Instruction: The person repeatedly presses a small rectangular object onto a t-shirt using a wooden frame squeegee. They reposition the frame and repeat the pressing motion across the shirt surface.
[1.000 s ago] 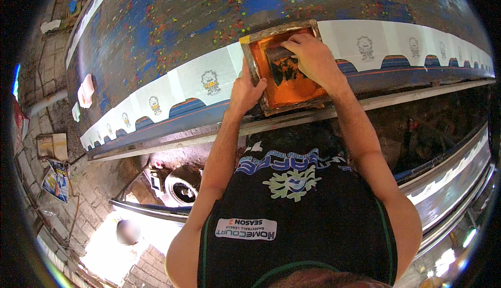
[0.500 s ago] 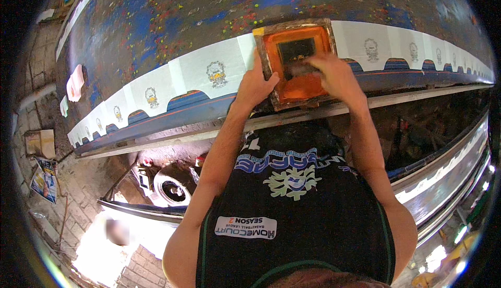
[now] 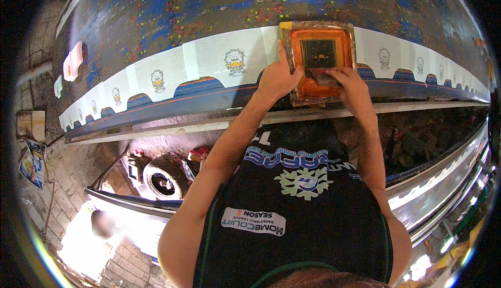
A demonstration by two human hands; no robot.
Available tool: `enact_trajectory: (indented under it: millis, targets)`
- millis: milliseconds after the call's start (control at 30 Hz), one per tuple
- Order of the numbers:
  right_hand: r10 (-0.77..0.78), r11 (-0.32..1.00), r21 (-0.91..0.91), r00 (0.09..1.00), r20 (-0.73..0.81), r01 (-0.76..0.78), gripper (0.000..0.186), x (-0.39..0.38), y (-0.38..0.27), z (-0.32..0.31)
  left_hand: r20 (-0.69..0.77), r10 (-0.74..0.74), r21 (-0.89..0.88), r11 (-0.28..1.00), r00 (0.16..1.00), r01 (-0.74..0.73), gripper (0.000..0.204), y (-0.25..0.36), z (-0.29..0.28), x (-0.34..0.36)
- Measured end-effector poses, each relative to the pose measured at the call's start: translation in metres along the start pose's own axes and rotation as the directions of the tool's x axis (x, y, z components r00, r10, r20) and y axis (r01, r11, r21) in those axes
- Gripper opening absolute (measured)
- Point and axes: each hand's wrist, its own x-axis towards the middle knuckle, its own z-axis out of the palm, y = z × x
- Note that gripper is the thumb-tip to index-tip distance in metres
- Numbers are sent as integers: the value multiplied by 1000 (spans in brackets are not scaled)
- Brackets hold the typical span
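Note:
A wooden-rimmed printing screen [image 3: 353, 45] with orange mesh and a dark central window lies flat on a row of pale fabric pieces [image 3: 206, 58]. My left hand [image 3: 279, 81] grips its left side, index finger stretched along the rim and thumb on the inner edge. My right hand [image 3: 352, 83] reaches over the near right part of the screen. Its fingers close on a dark reddish squeegee [image 3: 316, 74] pressed against the mesh, just below the dark window. Left of the screen, a printed emblem [image 3: 235, 62] shows an orange patch; the emblem [image 3: 384, 58] on the right looks only grey.
The long table [image 3: 219, 6] is spattered with blue, red and yellow paint. Pinkish cloths [image 3: 73, 61] hang over its left end. A ledge [image 3: 209, 125] runs along the near edge. Below it are a tyre [image 3: 160, 179] and, far left, a cardboard box [image 3: 30, 124].
My right hand and the squeegee have come toward me across the mesh. My left hand still holds the screen. The whole view has shifted slightly.

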Motion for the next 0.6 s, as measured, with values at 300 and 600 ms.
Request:
enact_trajectory:
  millis: [300, 600]
  targets:
    - [-97, 995, -38, 991, -95, 94, 63, -14, 2, 11, -139, 47, 101, 994, 989, -33, 113, -4, 14, 5]
    - [-163, 987, -18, 971, -176, 162, 65, -29, 38, -3, -227, 141, 14, 990, 964, -142, 108, 29, 22, -2]
